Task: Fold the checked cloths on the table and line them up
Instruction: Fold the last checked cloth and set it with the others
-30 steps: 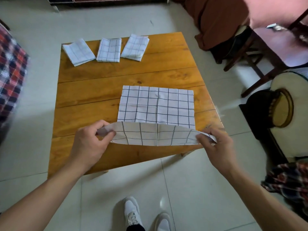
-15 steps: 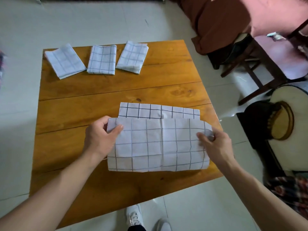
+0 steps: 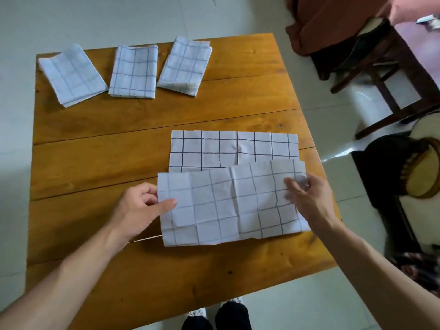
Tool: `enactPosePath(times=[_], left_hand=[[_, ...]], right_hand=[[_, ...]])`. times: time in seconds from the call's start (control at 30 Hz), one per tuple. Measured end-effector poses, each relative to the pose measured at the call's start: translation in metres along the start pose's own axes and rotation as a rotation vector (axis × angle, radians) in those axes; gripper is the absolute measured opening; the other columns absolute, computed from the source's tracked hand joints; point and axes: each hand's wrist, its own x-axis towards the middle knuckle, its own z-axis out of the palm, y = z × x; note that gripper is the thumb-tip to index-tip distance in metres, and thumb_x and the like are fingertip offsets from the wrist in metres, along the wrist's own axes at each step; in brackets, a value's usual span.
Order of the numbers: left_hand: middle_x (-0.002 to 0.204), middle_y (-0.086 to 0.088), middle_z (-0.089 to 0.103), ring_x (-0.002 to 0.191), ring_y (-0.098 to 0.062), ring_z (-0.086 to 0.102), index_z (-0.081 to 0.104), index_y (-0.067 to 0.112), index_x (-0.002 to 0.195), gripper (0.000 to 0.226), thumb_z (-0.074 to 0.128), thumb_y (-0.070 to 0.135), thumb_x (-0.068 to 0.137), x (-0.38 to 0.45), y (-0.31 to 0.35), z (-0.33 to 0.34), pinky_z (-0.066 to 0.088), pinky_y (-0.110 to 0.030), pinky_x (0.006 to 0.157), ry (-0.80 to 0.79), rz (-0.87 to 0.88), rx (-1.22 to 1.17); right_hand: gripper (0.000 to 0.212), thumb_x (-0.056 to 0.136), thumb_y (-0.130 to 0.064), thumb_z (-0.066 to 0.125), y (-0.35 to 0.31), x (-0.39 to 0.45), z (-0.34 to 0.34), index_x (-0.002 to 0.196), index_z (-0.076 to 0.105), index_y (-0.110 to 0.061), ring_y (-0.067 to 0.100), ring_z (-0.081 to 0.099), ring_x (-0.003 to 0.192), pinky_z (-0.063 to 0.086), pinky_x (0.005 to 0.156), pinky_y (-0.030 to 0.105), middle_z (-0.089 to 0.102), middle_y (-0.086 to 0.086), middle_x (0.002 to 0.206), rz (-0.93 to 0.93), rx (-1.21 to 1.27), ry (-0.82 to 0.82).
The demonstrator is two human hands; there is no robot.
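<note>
A white cloth with dark checks (image 3: pixel 234 186) lies on the right half of the wooden table (image 3: pixel 100 151), its near part folded over towards the far edge; a strip of the lower layer shows beyond the flap. My left hand (image 3: pixel 140 209) pinches the flap's left corner. My right hand (image 3: pixel 309 198) holds the flap's right corner. Three folded checked cloths sit in a row along the far edge: the left one (image 3: pixel 72 75), the middle one (image 3: pixel 133 71), the right one (image 3: pixel 184 66).
A dark wooden chair (image 3: pixel 390 75) with brown fabric stands right of the table. A round drum-like object (image 3: pixel 423 167) sits on the floor at the right. My shoes (image 3: pixel 214 313) show below the near table edge.
Both hands lifted the cloth's near edge and carried it away from me, laying the flap over the far part. The view shifted closer to the table.
</note>
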Motion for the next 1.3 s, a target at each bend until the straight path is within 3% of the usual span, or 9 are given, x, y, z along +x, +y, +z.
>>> enactPosePath(times=[0.27,0.37,0.47,0.63,0.8,0.9,1.03,1.1,1.3], left_hand=[[0.088,0.012,0.075,0.085,-0.008,0.068,0.07,0.025,0.093,0.029,0.087,0.016,0.071,-0.029,-0.044,0.014,0.049,-0.027,0.07,-0.015,-0.038,0.146],[0.083,0.007,0.074,0.083,-0.011,0.067,0.07,0.022,0.087,0.015,0.081,0.016,0.079,-0.028,-0.045,0.025,0.049,-0.028,0.065,0.061,0.004,0.161],[0.085,0.008,0.072,0.085,-0.008,0.064,0.067,0.019,0.084,0.007,0.073,0.017,0.087,-0.028,-0.04,0.031,0.051,-0.03,0.064,0.112,0.036,0.164],[0.093,0.007,0.072,0.092,-0.008,0.066,0.064,0.019,0.093,0.002,0.065,0.019,0.093,-0.032,-0.035,0.034,0.054,-0.028,0.069,0.135,0.098,0.103],[0.093,0.005,0.072,0.089,-0.003,0.066,0.06,0.019,0.095,0.003,0.062,0.021,0.095,-0.033,-0.033,0.034,0.058,-0.036,0.07,0.143,0.164,0.091],[0.091,0.001,0.073,0.087,-0.007,0.068,0.06,0.019,0.097,0.003,0.061,0.021,0.096,-0.03,-0.031,0.033,0.056,-0.035,0.066,0.143,0.224,0.084],[0.091,-0.004,0.074,0.087,-0.022,0.071,0.061,0.021,0.099,0.01,0.061,0.028,0.092,-0.026,-0.028,0.026,0.057,-0.044,0.068,0.115,0.285,0.01],[0.084,-0.009,0.072,0.076,-0.031,0.068,0.061,0.022,0.095,0.008,0.062,0.029,0.091,-0.024,-0.028,0.021,0.052,-0.048,0.063,0.139,0.306,0.002],[0.066,-0.018,0.065,0.052,-0.036,0.046,0.062,0.019,0.087,0.016,0.067,0.035,0.087,-0.021,-0.03,0.017,0.041,-0.042,0.049,0.197,0.287,0.005]], right_hand=[[0.021,0.092,-0.029,0.067,0.005,0.01,-0.003,0.089,0.064,-0.009,0.031,0.069,0.078,0.058,0.069,0.043,0.069,0.014,0.085,-0.019,-0.044,0.026],[0.041,0.086,-0.047,0.068,0.015,0.01,-0.008,0.087,0.061,-0.007,0.042,0.058,0.073,0.054,0.063,0.049,0.064,0.018,0.08,-0.034,-0.134,0.002],[0.051,0.078,-0.063,0.068,0.025,0.004,-0.019,0.099,0.061,-0.017,0.023,0.066,0.081,0.056,0.07,0.044,0.069,0.006,0.087,0.018,-0.179,-0.077],[0.05,0.079,-0.038,0.077,0.036,-0.024,-0.044,0.121,0.054,-0.022,0.015,0.071,0.084,0.058,0.071,0.03,0.073,0.0,0.094,0.114,-0.101,-0.199],[0.012,0.082,-0.016,0.077,0.055,-0.042,-0.056,0.086,0.07,-0.007,0.023,0.065,0.065,0.054,0.062,0.03,0.072,0.006,0.075,0.073,-0.16,-0.238],[0.022,0.086,-0.016,0.073,0.059,-0.041,-0.057,0.076,0.063,0.001,0.018,0.048,0.056,0.039,0.05,0.022,0.057,0.009,0.062,0.004,-0.151,-0.185],[0.021,0.089,-0.019,0.07,0.049,-0.036,-0.057,0.074,0.062,-0.007,0.021,0.058,0.057,0.051,0.055,0.035,0.063,0.005,0.064,-0.066,-0.093,-0.118],[0.023,0.09,-0.017,0.069,0.045,-0.035,-0.058,0.073,0.06,-0.004,0.012,0.056,0.055,0.048,0.052,0.026,0.062,0.002,0.062,-0.096,-0.066,-0.095],[0.026,0.089,-0.021,0.069,0.042,-0.031,-0.06,0.073,0.06,-0.004,0.019,0.053,0.058,0.044,0.054,0.035,0.06,0.017,0.07,-0.072,-0.099,-0.089]])
